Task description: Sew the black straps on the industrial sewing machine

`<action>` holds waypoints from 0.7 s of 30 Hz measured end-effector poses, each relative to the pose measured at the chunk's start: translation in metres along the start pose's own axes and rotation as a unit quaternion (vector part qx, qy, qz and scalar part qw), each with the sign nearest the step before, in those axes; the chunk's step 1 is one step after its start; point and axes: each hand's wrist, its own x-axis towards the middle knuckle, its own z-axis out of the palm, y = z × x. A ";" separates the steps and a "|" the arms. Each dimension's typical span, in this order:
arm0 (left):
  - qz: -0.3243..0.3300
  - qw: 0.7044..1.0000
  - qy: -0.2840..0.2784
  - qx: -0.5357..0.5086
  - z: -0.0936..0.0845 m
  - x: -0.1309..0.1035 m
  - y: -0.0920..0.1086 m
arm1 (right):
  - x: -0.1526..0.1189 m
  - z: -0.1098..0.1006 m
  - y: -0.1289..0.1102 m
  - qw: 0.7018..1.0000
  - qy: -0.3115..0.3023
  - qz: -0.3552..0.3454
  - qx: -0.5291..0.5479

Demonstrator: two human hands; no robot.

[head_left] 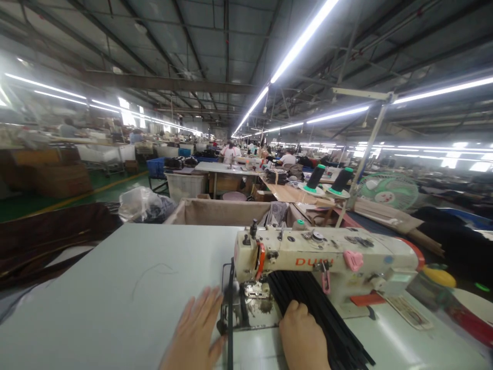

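Hand placement at machine (331,262).
Left hand (198,326) spreads empty, perhaps guiding tape (230,324); right hand (303,336) curls by strips (327,316), hold unclear.

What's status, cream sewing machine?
Left hand open beside narrow black strip. Right hand curled at bundled black strips, grip hidden. Thread-like line on pale tabletop.

A sewing machine (308,252) stands on the right of the counter (96,288), strips (335,324) lying partly beneath it. Before it are the left hand (197,329), left of the needle plate (264,311), and the right hand (303,336), at the strips. Behind the counter, from left to right, are a bin (219,211), two spools (316,177) and a fan (389,191).
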 end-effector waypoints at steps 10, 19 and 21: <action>-0.202 0.966 -0.097 0.132 -0.051 0.022 -0.143 | 0.016 -0.017 0.013 0.994 -0.087 -0.011 0.071; -0.060 0.976 0.066 0.198 -0.062 0.010 -0.122 | 0.017 -0.025 0.045 0.923 -0.202 0.060 0.321; 0.007 0.986 0.043 0.162 -0.049 0.017 -0.086 | 0.007 -0.020 0.048 0.874 -0.236 0.085 0.417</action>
